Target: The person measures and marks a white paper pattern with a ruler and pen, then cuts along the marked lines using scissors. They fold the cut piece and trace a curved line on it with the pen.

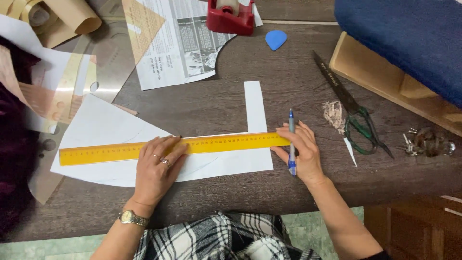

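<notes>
The person's left hand (156,166) lies flat with fingers spread, pressing the long yellow ruler (173,147) down on the white paper (231,166). The ruler lies across the paper, running from 9 o'clock to 3 o'clock. The right hand (301,151) has its fingers closed around a blue pen (291,144) and touches the ruler's end at 3 o'clock. The ruler could slide, because only one hand pushes it down near the middle. Then a line would come out crooked. The paper could also slip on the smooth brown table (216,103). The green-handled scissors (353,113) lie at 3 o'clock from the right hand, apart from it.
</notes>
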